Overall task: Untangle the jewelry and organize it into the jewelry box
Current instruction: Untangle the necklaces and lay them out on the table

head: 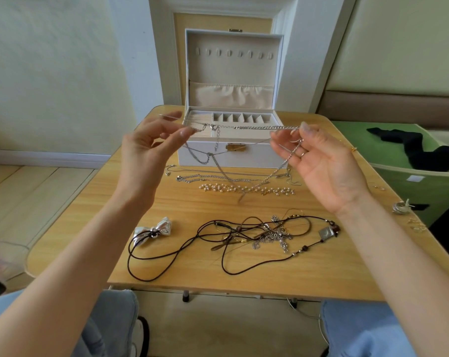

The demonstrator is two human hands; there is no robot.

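Note:
A white jewelry box [205, 157] stands open at the back of the table, its lid upright and its small compartments showing. In front of it my left hand [148, 155] and my right hand [321, 161] are raised above the table, each pinching an end of a silver chain [257, 128] stretched between them. Thinner chain loops hang tangled below it. A pearl strand [246, 188] and thin silver chains [208, 177] lie behind. Near me lies a dark cord necklace tangle [244, 235] with a silver bow pendant [154, 230].
The wooden table [205, 269] has rounded corners and small earrings [401, 207] near its right edge. A green bin [424, 161] with black cloth stands to the right. My knees in jeans sit under the front edge.

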